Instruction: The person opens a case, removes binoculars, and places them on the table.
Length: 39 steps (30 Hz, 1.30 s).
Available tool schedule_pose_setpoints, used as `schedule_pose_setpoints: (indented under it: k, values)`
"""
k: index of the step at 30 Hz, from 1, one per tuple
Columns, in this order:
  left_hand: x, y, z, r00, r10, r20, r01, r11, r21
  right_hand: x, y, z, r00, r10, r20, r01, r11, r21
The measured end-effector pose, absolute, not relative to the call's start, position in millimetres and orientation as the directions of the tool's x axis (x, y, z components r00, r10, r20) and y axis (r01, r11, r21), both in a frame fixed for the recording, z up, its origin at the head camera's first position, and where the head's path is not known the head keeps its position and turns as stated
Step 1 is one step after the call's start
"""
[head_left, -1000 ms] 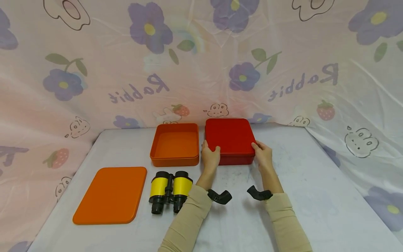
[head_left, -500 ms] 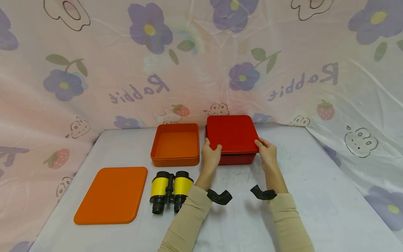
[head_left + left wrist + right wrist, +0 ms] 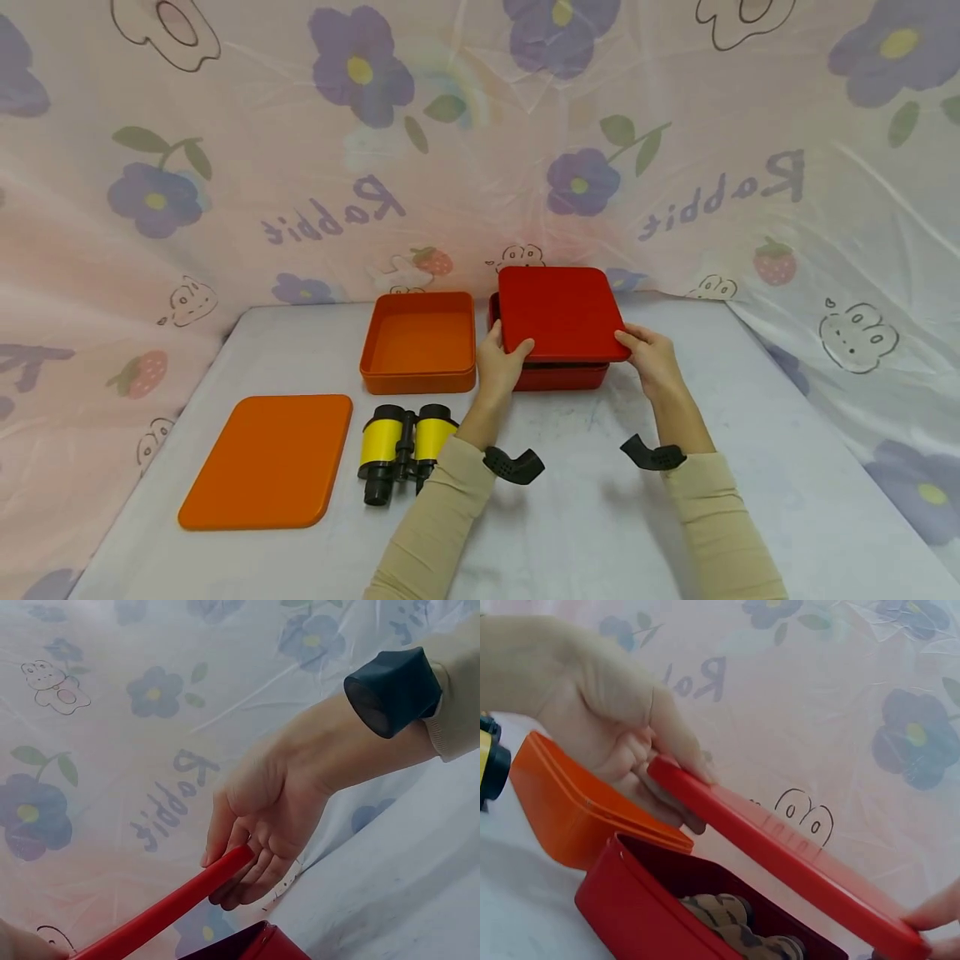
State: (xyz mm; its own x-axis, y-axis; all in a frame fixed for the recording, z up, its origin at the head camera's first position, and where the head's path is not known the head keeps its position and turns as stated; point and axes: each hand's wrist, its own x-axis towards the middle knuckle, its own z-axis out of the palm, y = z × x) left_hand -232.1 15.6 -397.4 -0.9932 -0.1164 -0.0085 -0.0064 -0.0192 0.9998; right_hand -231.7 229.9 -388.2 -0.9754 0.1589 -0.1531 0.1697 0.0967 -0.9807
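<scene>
The red lid (image 3: 562, 308) is raised off the red box (image 3: 562, 379) and tilted. My left hand (image 3: 501, 362) pinches the lid's left edge, thumb on top and fingers below. At the right edge, my right hand (image 3: 654, 360) holds it the same way. The right wrist view looks into the box, where a camouflage-patterned thing with two rounded barrels and dark ends (image 3: 754, 941) lies partly hidden by the box wall. In the left wrist view the gap between lid and box rim (image 3: 262, 934) shows.
Left of the red box stands an uncovered orange box (image 3: 420, 383). Yellow-and-black binoculars (image 3: 382, 442) lie in front of it, partly behind my left sleeve. An orange lid (image 3: 266, 462) lies flat at the left. Printed cloth (image 3: 480, 167) hangs behind the table (image 3: 570, 517).
The red lid has come up off its box and shifted right, opening a gap at the left and front. Both hands moved with it, the right one farther to the right.
</scene>
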Motion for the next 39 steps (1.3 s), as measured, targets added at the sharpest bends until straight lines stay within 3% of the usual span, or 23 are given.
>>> schedule_pose_setpoints:
  k: [15, 39]
  values:
    - [-224, 12, -390, -0.985, -0.008, -0.175, -0.173, -0.102, 0.98, -227, 261, -378, -0.983, 0.009, -0.183, 0.176, 0.319, -0.931]
    - [-212, 20, -390, -0.983, 0.042, -0.176, -0.18, -0.1, 0.979, -210, 307, -373, -0.988, -0.084, -0.13, 0.103, 0.272, -0.957]
